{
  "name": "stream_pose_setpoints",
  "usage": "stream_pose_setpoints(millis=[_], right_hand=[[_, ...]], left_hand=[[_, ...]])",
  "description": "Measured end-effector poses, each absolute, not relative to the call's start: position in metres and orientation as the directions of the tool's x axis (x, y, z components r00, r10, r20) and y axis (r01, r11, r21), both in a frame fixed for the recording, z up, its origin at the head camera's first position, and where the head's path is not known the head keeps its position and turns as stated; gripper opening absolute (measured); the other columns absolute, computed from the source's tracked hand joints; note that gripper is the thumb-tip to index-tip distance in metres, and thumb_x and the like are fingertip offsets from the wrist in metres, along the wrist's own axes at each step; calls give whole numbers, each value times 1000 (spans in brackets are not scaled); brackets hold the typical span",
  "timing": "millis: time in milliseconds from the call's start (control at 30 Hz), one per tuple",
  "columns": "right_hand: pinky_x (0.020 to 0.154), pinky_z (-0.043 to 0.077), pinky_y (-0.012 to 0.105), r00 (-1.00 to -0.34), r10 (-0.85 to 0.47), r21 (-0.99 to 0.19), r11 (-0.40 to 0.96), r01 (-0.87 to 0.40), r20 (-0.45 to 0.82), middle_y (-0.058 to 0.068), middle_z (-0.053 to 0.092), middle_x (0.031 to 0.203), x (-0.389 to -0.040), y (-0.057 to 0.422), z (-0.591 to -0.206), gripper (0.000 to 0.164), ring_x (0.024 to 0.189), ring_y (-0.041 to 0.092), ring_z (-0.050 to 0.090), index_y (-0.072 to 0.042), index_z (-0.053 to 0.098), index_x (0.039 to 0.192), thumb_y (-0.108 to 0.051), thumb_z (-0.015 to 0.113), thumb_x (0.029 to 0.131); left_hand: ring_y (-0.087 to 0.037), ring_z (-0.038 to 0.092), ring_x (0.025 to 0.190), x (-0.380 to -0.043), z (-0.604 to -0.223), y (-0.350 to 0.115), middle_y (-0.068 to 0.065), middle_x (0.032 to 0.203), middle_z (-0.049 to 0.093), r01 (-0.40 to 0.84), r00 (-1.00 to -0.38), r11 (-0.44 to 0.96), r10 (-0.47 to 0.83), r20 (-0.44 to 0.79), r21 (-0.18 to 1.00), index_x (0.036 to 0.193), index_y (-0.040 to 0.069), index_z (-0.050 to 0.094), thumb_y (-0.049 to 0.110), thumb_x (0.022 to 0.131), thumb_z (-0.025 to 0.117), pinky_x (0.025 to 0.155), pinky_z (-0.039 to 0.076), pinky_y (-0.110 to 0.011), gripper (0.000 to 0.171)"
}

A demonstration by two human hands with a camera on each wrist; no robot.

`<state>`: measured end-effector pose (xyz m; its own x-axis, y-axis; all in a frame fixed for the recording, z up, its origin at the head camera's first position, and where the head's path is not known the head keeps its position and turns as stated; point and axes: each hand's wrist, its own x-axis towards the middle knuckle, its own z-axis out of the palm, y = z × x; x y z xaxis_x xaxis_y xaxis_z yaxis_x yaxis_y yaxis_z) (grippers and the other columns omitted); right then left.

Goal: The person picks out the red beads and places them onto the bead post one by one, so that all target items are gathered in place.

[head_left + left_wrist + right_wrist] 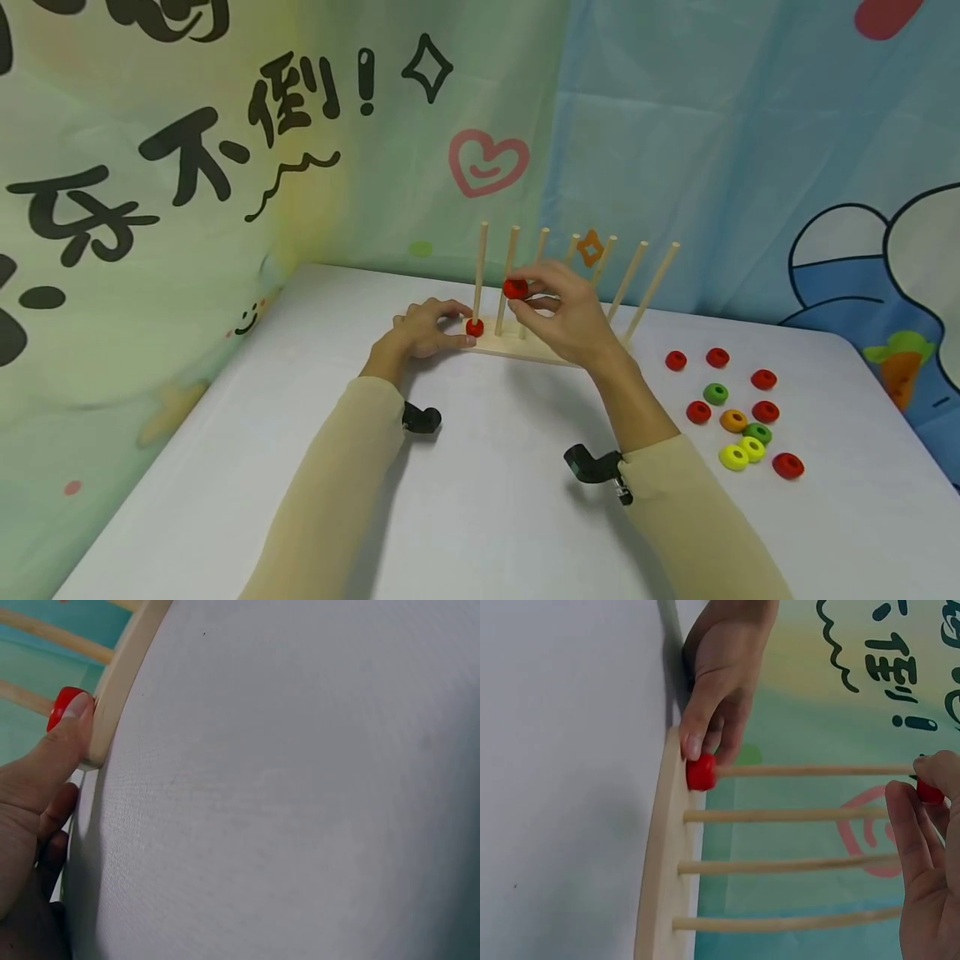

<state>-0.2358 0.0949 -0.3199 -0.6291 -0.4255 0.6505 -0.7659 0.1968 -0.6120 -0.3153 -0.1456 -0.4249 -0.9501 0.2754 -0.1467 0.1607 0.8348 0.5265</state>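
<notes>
A wooden peg rack (pixel 517 347) with a row of several upright pegs stands on the table. One red ring-shaped bead (pixel 475 327) sits at the foot of its leftmost peg (pixel 481 275). My left hand (pixel 423 327) holds the rack's left end, the thumb (pixel 67 735) against the red bead and the board's edge. Up among the pegs, my right hand (pixel 562 308) pinches another red bead (pixel 515 288) between thumb and fingers. In the right wrist view this held bead (pixel 930 792) is near the leftmost peg's tip; whether it touches the peg I cannot tell.
Loose beads lie right of the rack on the white table (pixel 480 517): several red ones (pixel 764 379), two green (pixel 716 393), one orange (pixel 733 421) and two yellow (pixel 733 457). A printed cloth backdrop (pixel 660 125) hangs behind the table.
</notes>
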Motion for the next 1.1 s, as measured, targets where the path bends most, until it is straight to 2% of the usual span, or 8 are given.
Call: stream_pose_setpoints(millis=[167,600,867,933,1100], right_hand=[[77,57,36,-601,-413,-594,163,-788,684,25,58,105,-236,84,-313,29,86,35,65,11,63,112,16,66,84],[76,57,43,-598,-289,-551,233,-801,747,27,59,109,-243,54,-292,30,86,37,65,11,64,116,14,65,86],[77,57,40,-648,-207,-588,286,-757,733,24,62,110,-246,35,-279,28,89,37,66,9,66,115,9,66,88],[75,58,39,-649,-176,-590,293,-753,740,23,64,107,-249,31,-278,27,87,35,67,8,66,115,9,66,88],[70,57,30,-625,-129,-564,321,-761,770,12,67,104,-274,30,-295,27,81,21,70,-1,69,116,0,67,89]], left_hand=[[-31,37,125,-314,-426,-147,0,143,46,156,-950,837,273,-153,525,134,42,54,63,82,69,100,27,-56,59],[-30,38,123,-315,-428,-147,0,141,47,171,-950,832,282,-137,527,134,43,55,63,81,70,98,28,-55,58],[-31,37,124,-316,-427,-148,-1,142,46,147,-955,830,262,-143,538,133,43,55,63,81,70,100,26,-58,57],[-31,37,125,-316,-427,-148,-1,142,47,139,-955,827,258,-148,545,132,43,56,63,81,70,100,26,-57,57],[-30,37,124,-317,-428,-146,0,141,47,140,-953,825,262,-152,548,131,44,56,63,80,71,99,26,-56,57]])
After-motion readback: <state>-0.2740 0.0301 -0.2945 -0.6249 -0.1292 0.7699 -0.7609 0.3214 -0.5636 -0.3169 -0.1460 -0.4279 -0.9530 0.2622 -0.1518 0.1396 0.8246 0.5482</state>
